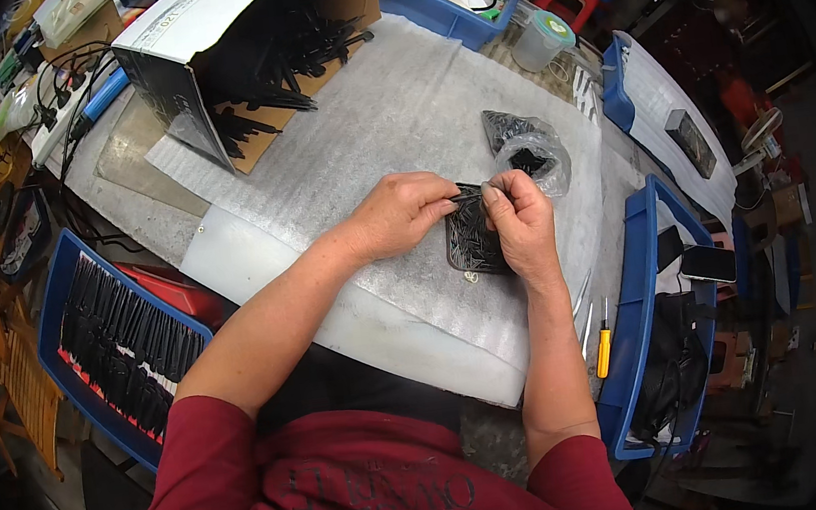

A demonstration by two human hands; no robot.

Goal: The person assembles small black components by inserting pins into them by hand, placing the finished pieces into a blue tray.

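Observation:
Both hands meet above a small dark tray [451, 255] filled with small thin metal pieces [474, 239]. My left hand [402, 217] is closed, its thumb and fingertips pinching one end of a slim black part [468, 197]. From the other side my right hand [526, 226] pinches the same part, fingers curled in. The exact kind of part is too small to make out, and fingertips hide its ends. Just beyond the right hand lie a clear plastic bag [550, 160] with black pieces inside and a second bag of small dark parts [511, 128].
An open carton [171, 101] spills black stick-like parts [282, 73] at the far left. Blue bins flank the table: one of black parts [55, 295] left, one with a phone [708, 264] right. A yellow-handled screwdriver [603, 352] lies near the right forearm; a lidded tub [542, 40] stands beyond.

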